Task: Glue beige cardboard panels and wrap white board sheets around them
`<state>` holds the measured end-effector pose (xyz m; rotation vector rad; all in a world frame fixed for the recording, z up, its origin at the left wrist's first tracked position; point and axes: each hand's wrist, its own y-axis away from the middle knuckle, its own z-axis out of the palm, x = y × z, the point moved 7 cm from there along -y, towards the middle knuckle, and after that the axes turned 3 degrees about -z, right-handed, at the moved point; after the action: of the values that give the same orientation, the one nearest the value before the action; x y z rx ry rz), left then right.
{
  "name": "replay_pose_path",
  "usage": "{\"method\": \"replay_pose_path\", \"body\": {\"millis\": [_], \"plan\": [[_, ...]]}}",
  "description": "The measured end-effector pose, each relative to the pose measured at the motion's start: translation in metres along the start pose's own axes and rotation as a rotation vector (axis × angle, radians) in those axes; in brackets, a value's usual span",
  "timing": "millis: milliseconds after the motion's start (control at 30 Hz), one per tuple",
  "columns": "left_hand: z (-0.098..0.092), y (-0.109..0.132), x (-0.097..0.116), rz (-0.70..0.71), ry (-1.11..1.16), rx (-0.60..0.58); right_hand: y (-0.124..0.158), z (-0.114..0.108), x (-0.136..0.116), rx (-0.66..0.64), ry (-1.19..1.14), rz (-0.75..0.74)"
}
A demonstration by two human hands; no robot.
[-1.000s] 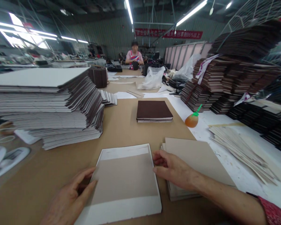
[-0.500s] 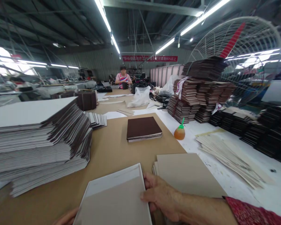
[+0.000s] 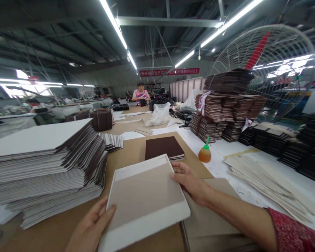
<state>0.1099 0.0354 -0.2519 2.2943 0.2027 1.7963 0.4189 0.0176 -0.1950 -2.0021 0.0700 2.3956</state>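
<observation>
Both hands hold a flat square panel (image 3: 147,194), beige in the middle with white edges, tilted above the brown-papered table. My left hand (image 3: 93,224) grips its left edge, thumb on the upper face. At the panel's right edge my right hand (image 3: 190,180) pinches it, thumb on top and fingers beyond or under it. Beneath my right forearm lies a pile of beige sheets (image 3: 212,210). Just past the panel's far edge rests a small stack of dark brown panels (image 3: 164,147), partly covered by it.
A tall stack of white-faced panels (image 3: 42,140) stands at left. To the right are a bottle of amber liquid with a green nozzle (image 3: 204,154), loose pale strips (image 3: 267,185), bundled brown stacks (image 3: 210,112), black stacks (image 3: 304,150) and a large fan (image 3: 265,70). A co-worker (image 3: 141,94) is farther back.
The panel has risen and moved forward, now overlapping the dark brown stack in view. My left hand has come further into view on its left edge. The right hand moved up with it.
</observation>
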Motion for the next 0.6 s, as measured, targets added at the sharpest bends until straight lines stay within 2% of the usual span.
{"method": "replay_pose_path", "body": {"millis": [100, 233, 300, 400, 600], "plan": [[0.037, -0.049, 0.046, 0.049, 0.098, 0.006, -0.048, -0.035, -0.01, 0.151, 0.176, -0.065], [0.085, -0.127, 0.079, 0.069, 0.103, -0.002, -0.117, -0.076, -0.016, 0.276, 0.316, -0.068], [0.103, -0.159, 0.087, 0.062, 0.08, 0.0, -0.145, -0.094, -0.016, 0.336, 0.399, -0.053], [0.121, -0.195, 0.092, 0.053, 0.019, 0.008, -0.177, -0.112, -0.011, 0.39, 0.518, -0.022], [0.128, -0.234, 0.09, 0.039, -0.119, 0.077, -0.21, -0.122, 0.0, 0.395, 0.685, 0.013]]}}
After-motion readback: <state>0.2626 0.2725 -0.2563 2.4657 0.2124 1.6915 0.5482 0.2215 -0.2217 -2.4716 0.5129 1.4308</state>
